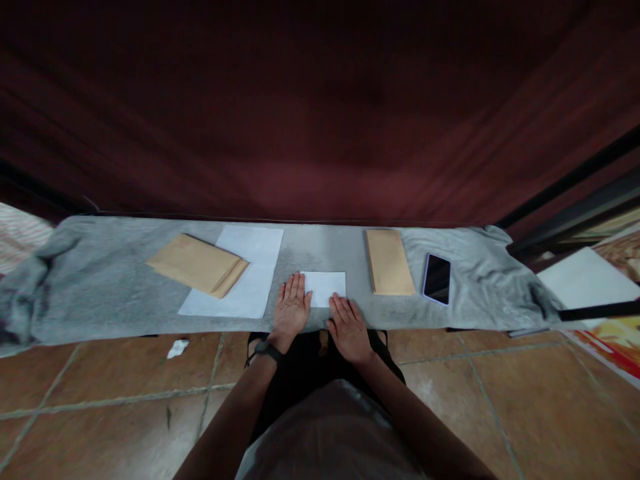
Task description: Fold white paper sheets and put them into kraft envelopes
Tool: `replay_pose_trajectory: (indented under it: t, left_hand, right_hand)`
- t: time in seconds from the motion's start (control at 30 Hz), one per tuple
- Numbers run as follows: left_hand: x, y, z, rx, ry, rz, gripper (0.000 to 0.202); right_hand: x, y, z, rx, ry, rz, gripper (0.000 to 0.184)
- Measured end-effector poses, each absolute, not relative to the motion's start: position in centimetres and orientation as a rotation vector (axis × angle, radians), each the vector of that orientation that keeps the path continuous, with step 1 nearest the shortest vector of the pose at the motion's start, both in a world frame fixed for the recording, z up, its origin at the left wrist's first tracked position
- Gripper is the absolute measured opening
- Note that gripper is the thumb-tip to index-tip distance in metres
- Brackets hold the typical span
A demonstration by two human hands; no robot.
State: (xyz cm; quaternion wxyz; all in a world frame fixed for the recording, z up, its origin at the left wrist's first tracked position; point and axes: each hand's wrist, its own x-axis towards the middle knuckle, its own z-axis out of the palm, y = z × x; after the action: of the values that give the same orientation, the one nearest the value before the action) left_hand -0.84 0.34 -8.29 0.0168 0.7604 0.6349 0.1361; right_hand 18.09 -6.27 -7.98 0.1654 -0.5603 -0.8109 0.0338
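A small folded white paper [326,287] lies on the grey cloth [110,303] at the near edge, straight ahead. My left hand [291,307] rests flat on the paper's left end, fingers stretched out. My right hand [347,327] lies flat at the paper's near right corner, fingers also extended. A black band circles my left wrist. Neither hand holds anything.
Left of the hands are white sheets [245,273] with a stack of brown envelopes [199,265] on top. To the right lie a brown envelope [389,261] and a dark phone [437,278]. A crumpled scrap [177,347] sits on the tiled floor. A dark red curtain hangs behind.
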Motion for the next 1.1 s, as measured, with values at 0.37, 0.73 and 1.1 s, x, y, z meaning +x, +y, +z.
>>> replay_pose_trajectory:
  t: [0.37, 0.73, 1.1]
  left_hand:
    - [6.9, 0.2, -6.6, 2.542, 1.311, 0.366, 0.054]
    - [4.0, 1.5, -7.4, 2.575, 1.480, 0.378, 0.058]
    - [-1.0, 0.7, -7.8, 2.415, 1.775, 0.472, 0.062]
  right_hand:
    - [18.7, -7.2, -10.0, -1.550, -2.286, 0.015, 0.051]
    - [18.7, -7.2, -8.6, -1.544, -2.256, 0.032, 0.052]
    - [20.0, -8.1, -7.9, -1.618, -2.199, 0.055, 0.056]
